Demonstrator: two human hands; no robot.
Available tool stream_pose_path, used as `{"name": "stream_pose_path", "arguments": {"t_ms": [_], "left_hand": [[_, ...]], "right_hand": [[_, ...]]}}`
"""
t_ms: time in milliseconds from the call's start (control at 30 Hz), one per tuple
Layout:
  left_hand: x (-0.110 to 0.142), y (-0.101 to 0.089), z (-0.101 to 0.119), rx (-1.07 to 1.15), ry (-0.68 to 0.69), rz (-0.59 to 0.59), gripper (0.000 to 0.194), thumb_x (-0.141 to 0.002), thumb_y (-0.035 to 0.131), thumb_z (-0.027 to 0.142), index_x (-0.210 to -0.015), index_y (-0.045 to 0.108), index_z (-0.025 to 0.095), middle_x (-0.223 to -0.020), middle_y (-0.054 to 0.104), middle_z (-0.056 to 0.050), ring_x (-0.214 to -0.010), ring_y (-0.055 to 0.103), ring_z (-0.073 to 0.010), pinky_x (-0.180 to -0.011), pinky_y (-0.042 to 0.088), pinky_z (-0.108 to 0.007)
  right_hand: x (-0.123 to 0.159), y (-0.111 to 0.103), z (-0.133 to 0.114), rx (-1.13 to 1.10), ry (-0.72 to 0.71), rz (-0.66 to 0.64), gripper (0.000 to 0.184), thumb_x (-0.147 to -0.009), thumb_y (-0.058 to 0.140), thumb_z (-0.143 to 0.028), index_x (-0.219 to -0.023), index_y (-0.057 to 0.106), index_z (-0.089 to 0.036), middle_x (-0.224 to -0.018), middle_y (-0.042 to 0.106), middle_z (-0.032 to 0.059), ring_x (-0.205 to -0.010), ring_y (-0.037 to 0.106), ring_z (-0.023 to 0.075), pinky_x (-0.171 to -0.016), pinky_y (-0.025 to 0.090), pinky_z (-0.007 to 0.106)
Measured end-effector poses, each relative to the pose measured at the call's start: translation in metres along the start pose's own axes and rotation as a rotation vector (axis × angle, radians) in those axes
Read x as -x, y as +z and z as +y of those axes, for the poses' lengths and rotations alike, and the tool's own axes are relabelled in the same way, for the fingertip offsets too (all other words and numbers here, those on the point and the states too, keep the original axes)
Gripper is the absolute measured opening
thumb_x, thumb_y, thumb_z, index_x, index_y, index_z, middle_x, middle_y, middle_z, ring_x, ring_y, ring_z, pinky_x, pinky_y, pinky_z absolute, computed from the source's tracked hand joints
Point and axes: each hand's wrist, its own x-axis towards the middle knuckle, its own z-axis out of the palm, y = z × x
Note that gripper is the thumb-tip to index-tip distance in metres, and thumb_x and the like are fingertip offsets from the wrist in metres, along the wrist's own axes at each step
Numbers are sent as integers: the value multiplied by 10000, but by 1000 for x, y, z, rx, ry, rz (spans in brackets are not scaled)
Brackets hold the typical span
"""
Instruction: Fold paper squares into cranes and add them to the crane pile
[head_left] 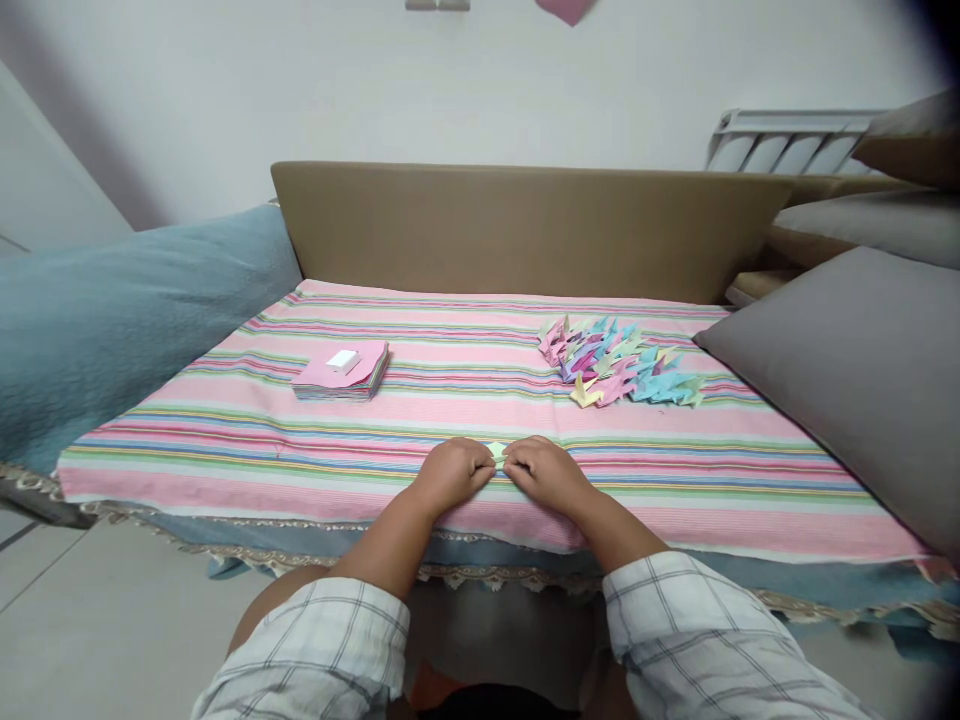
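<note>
Between my two hands, near the front edge of the striped cloth, is a small folded piece of pale green paper point(498, 455). My left hand point(455, 472) pinches its left side, and my right hand point(550, 474) pinches the right side. The fingers cover most of the paper, so its folded shape is only partly visible. Beyond my right hand lies a cluster of folded paper cranes point(619, 362) in pink, blue, yellow, green and purple. To the left sits a stack of coloured paper sheets point(341, 375) with a small white block point(343, 361) on top.
The striped cloth point(450, 390) covers the sofa seat, with a brown backrest point(525, 230) behind it. A blue-covered armrest point(150, 320) bounds the left. Grey cushions point(855, 370) crowd the right side. A white radiator point(795, 140) stands by the wall.
</note>
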Motion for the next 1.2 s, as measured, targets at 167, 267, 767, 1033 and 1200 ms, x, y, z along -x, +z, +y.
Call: {"name": "stream_pose_path", "arguments": {"t_ms": [167,267,767,1033,1200], "left_hand": [[-2,-1,5,2,-121,11,129,-770,560,187,-675,648,193,-795,697,-4,-767,610,-146,-699,418,-238],[-3,1,5,23,-181,20,112,-751,571,179,-673,650,197,-792,694,-1,-766,605,-145,-687,407,-235],[-6,4,9,59,-382,44,111,-725,623,192,-831,595,213,-776,635,10,-724,555,-155,-594,351,-239],[-7,6,7,78,-285,37,144,-742,585,139,-824,684,204,-836,684,-20,-833,592,-168,-775,424,-270],[-6,5,4,63,-235,21,157,-764,576,162,-838,700,222,-843,694,-11,-830,601,-156,-786,438,-262]], "right_hand": [[-4,3,-6,-3,76,65,127,-783,552,-176,-688,634,-195,-880,702,32,-845,604,173,-817,426,301],[-5,5,-8,13,95,69,130,-759,552,-149,-651,608,-194,-808,688,24,-805,592,162,-788,418,282],[-2,6,-11,-43,245,88,130,-732,605,-189,-860,596,-210,-848,646,12,-829,543,182,-713,383,275],[-6,9,-7,-142,233,70,81,-734,599,-137,-749,638,-206,-830,658,13,-827,553,171,-787,390,295],[-4,7,-7,-111,197,65,88,-754,600,-139,-760,654,-208,-839,665,19,-837,561,168,-787,405,292]]}}
